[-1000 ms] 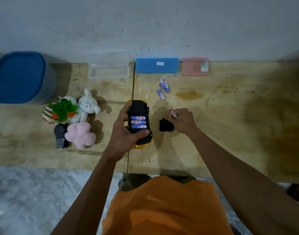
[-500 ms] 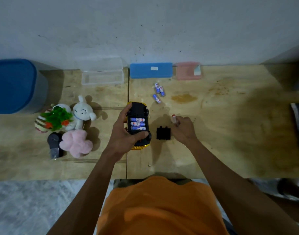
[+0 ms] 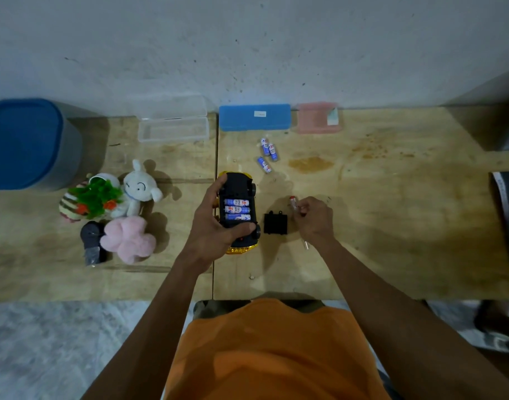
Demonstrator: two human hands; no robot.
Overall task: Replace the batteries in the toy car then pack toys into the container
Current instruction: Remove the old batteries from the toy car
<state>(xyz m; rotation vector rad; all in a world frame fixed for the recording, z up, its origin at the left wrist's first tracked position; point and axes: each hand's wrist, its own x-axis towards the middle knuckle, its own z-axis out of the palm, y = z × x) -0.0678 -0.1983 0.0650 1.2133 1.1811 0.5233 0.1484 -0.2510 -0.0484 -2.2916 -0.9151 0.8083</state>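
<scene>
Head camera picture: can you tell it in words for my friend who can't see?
A left hand holds an upside-down yellow toy car showing three batteries. The right hand holds a small screwdriver beside the black battery cover on a wooden table.

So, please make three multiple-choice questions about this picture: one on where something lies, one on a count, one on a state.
1. Where does the black battery cover lie?
A. on the table between the toy car and the right hand
B. inside the clear box
C. on the blue case

2. How many loose batteries lie on the table beyond the car?
A. one
B. three
C. five

3. In what state is the toy car?
A. upright, on its wheels
B. inside the blue container
C. upside down, battery bay open

Answers: 1 A, the cover sits flat between the car and the right hand. 2 B, three show there. 3 C, the left hand holds it underside up with three batteries showing.
</scene>
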